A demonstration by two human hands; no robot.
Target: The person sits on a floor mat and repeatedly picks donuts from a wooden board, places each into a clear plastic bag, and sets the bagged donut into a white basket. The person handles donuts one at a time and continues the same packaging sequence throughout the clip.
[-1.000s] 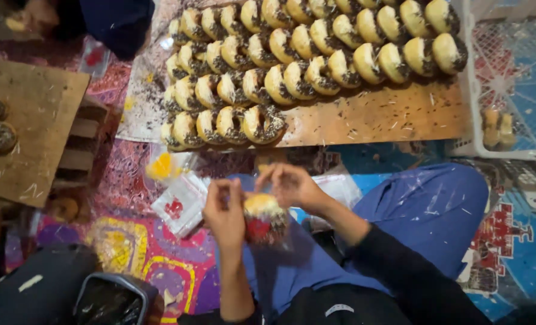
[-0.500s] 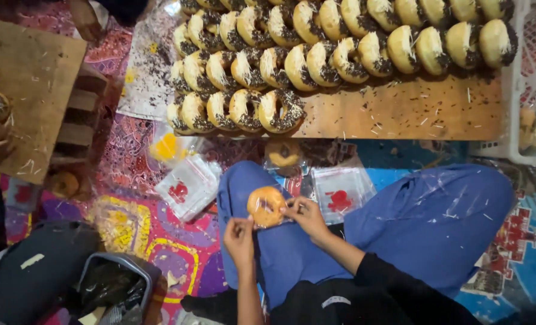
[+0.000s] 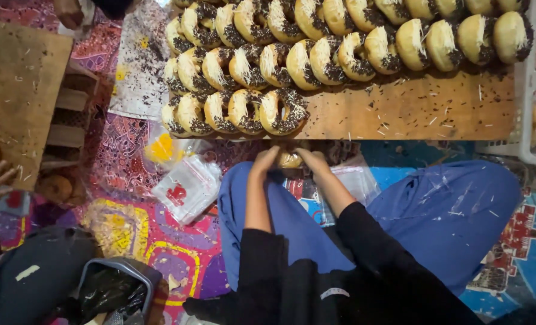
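Both hands, left hand (image 3: 265, 161) and right hand (image 3: 314, 161), close around a bagged doughnut (image 3: 289, 159) between them. It sits just below the wooden board (image 3: 412, 111) of topped doughnuts (image 3: 283, 111).

Looking down at the person now: a black long-sleeved top, both sleeves pushed up so the forearms are bare, the cloth bunched in soft folds above the elbows. A small pale label sits on the black fabric low in the middle. Below that, loose blue trousers, wide in the leg, the cloth dusted with pale specks and short white streaks, thickest over the knee on the right. The left hand (image 3: 267, 161) and right hand (image 3: 314, 160) are bare, no gloves, no rings or watch to make out.
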